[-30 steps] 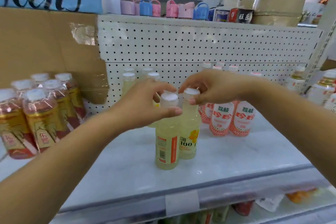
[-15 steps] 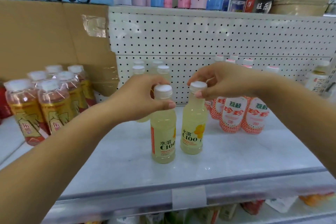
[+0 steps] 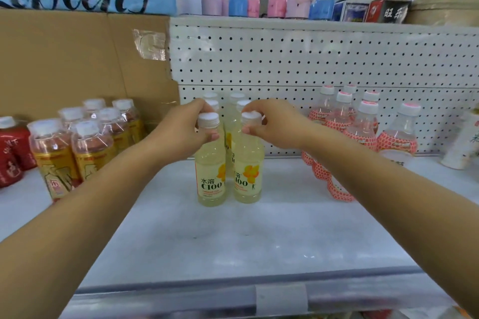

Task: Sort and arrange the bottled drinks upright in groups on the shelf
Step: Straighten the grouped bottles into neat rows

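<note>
At the far left of the shelf [image 3: 233, 241] stand red-labelled bottles [image 3: 11, 155], and just beside them a cluster of amber tea bottles [image 3: 88, 142] with white caps, in front of a cardboard sheet [image 3: 77, 59]. The left hand [image 3: 178, 132] reaches in over the shelf, its fingers [image 3: 210, 136] curled round the neck of the left lemon bottle [image 3: 210, 181], just under the white cap. The right lemon bottle [image 3: 247, 181] stands just beside it, both upright near the middle of the shelf, with more pale lemon bottles [image 3: 234, 101] in rows behind them against the pegboard [image 3: 311, 59]. The right hand [image 3: 274, 124] comes from the other side, its fingers [image 3: 250, 130] pinching that bottle's cap. Further right stands a group of pink-patterned bottles [image 3: 363, 124], partly hidden by the right forearm, then a white bottle [image 3: 464, 145] at the edge.
</note>
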{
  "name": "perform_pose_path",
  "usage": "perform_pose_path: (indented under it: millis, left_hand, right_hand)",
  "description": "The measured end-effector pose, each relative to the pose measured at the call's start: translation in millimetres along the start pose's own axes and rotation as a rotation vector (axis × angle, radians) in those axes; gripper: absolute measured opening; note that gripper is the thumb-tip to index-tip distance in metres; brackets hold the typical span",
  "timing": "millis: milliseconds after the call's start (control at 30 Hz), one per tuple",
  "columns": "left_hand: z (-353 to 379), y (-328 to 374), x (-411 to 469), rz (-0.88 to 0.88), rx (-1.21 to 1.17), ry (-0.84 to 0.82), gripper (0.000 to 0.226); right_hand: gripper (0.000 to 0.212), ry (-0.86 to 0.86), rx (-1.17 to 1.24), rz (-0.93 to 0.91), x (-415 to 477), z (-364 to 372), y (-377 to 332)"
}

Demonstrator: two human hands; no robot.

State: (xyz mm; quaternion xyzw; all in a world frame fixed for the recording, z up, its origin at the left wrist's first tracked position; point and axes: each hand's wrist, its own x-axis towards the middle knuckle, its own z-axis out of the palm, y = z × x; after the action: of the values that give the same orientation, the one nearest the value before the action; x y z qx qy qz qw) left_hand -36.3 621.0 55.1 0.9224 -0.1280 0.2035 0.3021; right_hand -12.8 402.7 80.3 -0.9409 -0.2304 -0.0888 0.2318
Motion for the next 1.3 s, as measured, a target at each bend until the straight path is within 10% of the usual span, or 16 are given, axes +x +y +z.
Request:
perform_pose_path:
  millis: [233, 400, 533, 800, 1300]
  left_hand:
    - [39, -23, -21, -0.045, -0.279, 0.193, 0.068]
    - [81, -50, -57, -0.268, -0.511, -0.083, 0.112]
    - [95, -58, -55, -0.244, -0.626, -0.186, 0.081]
    - [105, -68, -54, -0.204, -0.685, -0.138, 0.064]
    - [111, -74, -56, -0.246, -0.691, -0.077, 0.089]
  right_hand:
    - [0.056, 0.222, 0.226, 0.035, -8, 28, 6]
    - [0.082, 0.135, 0.378, 0.214, -30, 76, 41]
    - [0.076, -0.102, 0.530, 0.149, -25, 113, 55]
    - [0.092, -0.025, 0.554, 0.075, -7, 151, 72]
    - [0.084, -0.156, 0.461, 0.203, -25, 118, 44]
